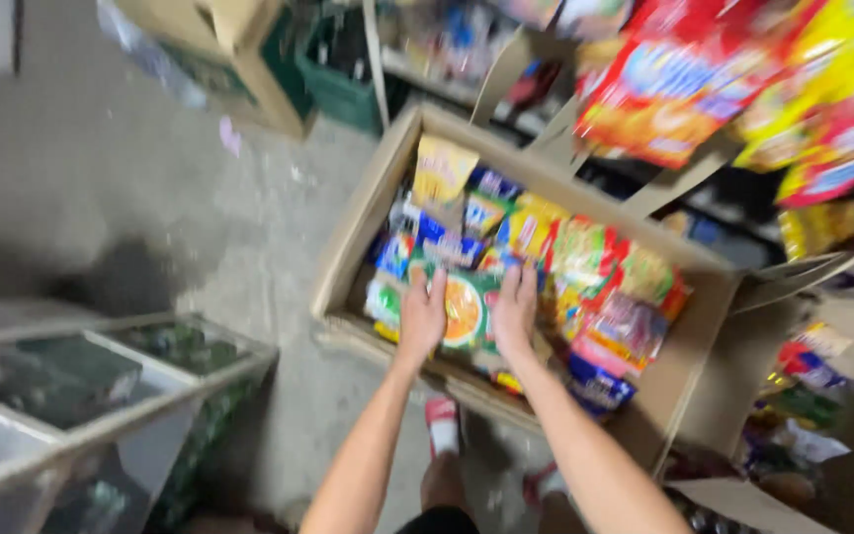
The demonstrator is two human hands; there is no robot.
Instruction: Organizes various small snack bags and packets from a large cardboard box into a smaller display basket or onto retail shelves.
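- Noodle packet (465,309), green with an orange picture of a bowl, lies flat on top of the other packets at the near edge of the cardboard box (368,213), which stands on the floor (249,247).
- My left hand (421,314) presses on its left side, fingers curled over the edge; I judge a two-sided hold, because the packet is soft and wide.
- My right hand (514,311) lies on its right side, fingers spread and mostly flat; the blur does not let me tell if it grips or only rests.
- Snack bags (585,267) fill the box tightly, so the packet sits on top, not between them.
- Hanging snack packs (679,94) are above the box, well apart from my hands.
- Glass case (101,396) stands at the left, near my left arm.
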